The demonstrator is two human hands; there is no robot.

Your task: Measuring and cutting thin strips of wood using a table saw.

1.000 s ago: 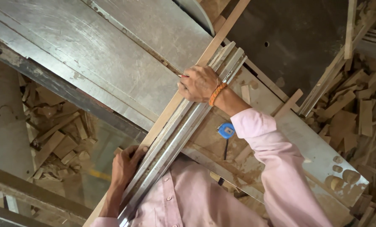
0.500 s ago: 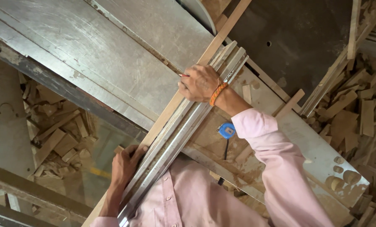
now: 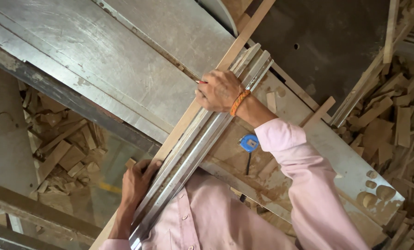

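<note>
Left hand: the left hand [image 3: 137,181] is sitting low in the view, at about 7 o'clock, its fingers [image 3: 150,165] curling closed around the near end of the wooden strip [image 3: 202,95].
Right hand: the right hand [image 3: 218,90] is lying near the centre, slightly toward 12 o'clock, pressing down across the wooden strip and the metal rail [image 3: 195,150]; the fingers are bent over both, with a thin red-tipped piece, perhaps a pencil, poking out between them. An orange wristband [image 3: 239,102] is circling the wrist.
Wooden strip: it is running as a long pale diagonal from 7 o'clock up to 1 o'clock, lying flat on the desk [image 3: 123,55] and touching the left edge of the metal rail along its length.
Metal rail: a ribbed, shiny length lying just beside the strip on its 4 o'clock side, its near end reaching toward the person's pink shirt [image 3: 207,222].
Desk: a scratched steel surface filling the upper left, its edge slanting from 10 o'clock toward 4 o'clock.
Tape measure: a small blue tape measure [image 3: 249,143] is resting on the desk just at 4 o'clock of the rail, near the pink sleeve.
Floor: wood offcuts [image 3: 63,148] are lying piled at 9 o'clock, and more scraps [image 3: 392,111] at 3 o'clock.
</note>
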